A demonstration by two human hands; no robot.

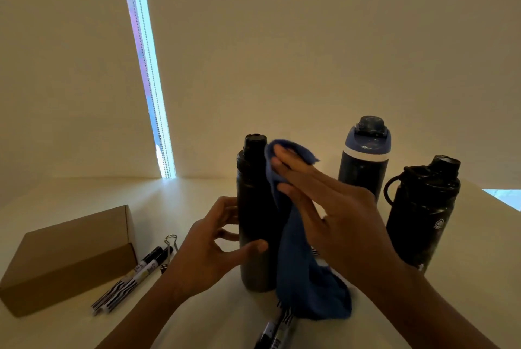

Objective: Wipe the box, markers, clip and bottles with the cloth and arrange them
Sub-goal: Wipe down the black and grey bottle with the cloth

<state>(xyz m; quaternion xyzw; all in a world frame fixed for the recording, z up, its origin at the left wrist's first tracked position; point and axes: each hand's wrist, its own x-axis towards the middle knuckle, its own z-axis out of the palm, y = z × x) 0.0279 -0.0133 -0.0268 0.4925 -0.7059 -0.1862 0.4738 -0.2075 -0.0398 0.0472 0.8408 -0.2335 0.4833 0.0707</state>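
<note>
A tall black bottle [255,207] stands upright in the middle of the white table. My left hand [210,247] grips its lower body, thumb in front and fingers behind. My right hand [324,207] presses the blue cloth [307,286] flat against the bottle's right side with straight fingers; the cloth hangs down to the table. A blue-lidded bottle [365,159] and a black bottle with a loop handle [423,213] stand to the right. At left lie a brown cardboard box [67,258], two markers [132,278] and a binder clip [169,247]. More markers [275,331] lie under the cloth's end.
The white table [112,196] meets a pale wall at the back, where a bright window slit with a bead chain [149,89] runs down. The table's right edge [501,204] lies just past the handled bottle.
</note>
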